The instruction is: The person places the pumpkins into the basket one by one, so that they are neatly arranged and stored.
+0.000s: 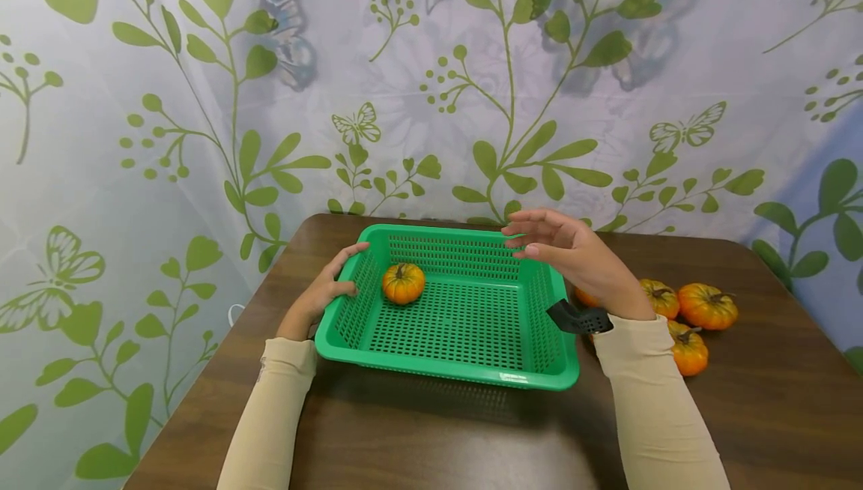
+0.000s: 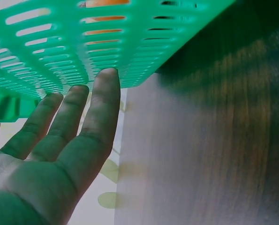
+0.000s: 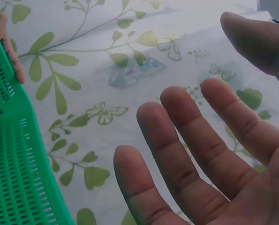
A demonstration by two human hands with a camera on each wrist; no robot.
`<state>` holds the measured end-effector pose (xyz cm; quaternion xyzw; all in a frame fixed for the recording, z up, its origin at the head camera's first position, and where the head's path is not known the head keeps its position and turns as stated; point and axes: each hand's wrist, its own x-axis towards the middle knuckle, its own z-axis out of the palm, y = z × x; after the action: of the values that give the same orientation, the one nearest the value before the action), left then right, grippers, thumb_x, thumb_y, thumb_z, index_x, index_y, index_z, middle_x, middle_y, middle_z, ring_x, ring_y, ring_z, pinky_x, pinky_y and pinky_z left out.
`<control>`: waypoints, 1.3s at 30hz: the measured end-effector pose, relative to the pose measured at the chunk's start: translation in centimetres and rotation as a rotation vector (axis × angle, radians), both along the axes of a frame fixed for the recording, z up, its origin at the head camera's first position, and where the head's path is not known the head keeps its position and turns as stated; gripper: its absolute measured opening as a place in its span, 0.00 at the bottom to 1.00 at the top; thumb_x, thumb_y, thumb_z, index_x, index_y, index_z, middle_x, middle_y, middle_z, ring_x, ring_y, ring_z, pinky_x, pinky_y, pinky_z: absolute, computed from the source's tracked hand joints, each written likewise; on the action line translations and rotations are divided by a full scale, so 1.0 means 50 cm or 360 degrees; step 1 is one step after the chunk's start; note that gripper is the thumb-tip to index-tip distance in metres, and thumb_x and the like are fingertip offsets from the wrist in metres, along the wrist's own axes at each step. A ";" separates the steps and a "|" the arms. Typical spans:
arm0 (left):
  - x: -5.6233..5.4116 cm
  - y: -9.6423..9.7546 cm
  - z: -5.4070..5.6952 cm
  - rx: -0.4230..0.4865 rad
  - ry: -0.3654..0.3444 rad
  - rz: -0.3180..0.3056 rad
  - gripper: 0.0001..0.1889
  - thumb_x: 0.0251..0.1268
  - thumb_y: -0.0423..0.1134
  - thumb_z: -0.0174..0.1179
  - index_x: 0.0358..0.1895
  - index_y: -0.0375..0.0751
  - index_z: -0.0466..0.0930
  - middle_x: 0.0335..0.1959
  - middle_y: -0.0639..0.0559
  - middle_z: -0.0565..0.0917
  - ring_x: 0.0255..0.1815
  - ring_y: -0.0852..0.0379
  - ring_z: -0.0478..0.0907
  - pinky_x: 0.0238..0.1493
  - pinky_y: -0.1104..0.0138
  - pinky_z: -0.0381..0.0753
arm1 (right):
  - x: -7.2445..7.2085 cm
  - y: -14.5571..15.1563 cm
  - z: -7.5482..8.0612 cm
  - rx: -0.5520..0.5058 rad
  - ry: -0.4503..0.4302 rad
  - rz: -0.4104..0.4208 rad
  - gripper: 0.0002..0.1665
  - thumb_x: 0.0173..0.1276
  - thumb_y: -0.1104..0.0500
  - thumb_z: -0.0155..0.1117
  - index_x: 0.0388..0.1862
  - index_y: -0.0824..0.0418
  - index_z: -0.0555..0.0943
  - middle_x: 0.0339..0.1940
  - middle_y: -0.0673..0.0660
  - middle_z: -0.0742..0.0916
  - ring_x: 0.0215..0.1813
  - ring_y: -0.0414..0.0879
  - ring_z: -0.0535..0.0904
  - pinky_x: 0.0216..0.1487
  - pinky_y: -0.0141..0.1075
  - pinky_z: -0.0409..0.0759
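A green plastic basket (image 1: 445, 377) with slotted walls sits over the table in the head view. Inside it, near the left wall, lies a small orange pumpkin (image 1: 403, 284). My left hand (image 1: 322, 295) holds the basket's left side, thumb over the rim; in the left wrist view its fingers (image 2: 101, 108) press against the outside of the slotted wall. Above the far right part of the basket is my right hand (image 1: 562, 250), holding nothing. The right wrist view shows its fingers (image 3: 169, 145) spread and the thumb well apart.
Several more small pumpkins (image 1: 706, 306) are grouped on the brown table (image 1: 762, 400) to the right of the basket, partly behind my right wrist. A dark strap (image 1: 580, 318) hangs at that wrist. Behind the table is a leaf-and-butterfly patterned curtain (image 1: 418, 130).
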<state>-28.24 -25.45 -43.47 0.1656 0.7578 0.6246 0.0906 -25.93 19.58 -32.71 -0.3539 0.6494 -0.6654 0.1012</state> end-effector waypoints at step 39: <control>0.002 -0.001 0.003 0.0003 0.0035 -0.0020 0.49 0.57 0.26 0.53 0.88 0.38 0.51 0.82 0.25 0.56 0.65 0.29 0.68 0.49 0.58 0.81 | 0.076 0.228 -0.098 -0.0056 0.0103 -0.0440 0.27 0.78 0.81 0.51 0.70 0.68 0.80 0.60 0.51 0.90 0.60 0.41 0.87 0.60 0.31 0.83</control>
<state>-28.14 -25.51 -43.33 0.1772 0.7571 0.6229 0.0859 -22.11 30.99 -37.60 -0.2841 0.6830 -0.6726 -0.0185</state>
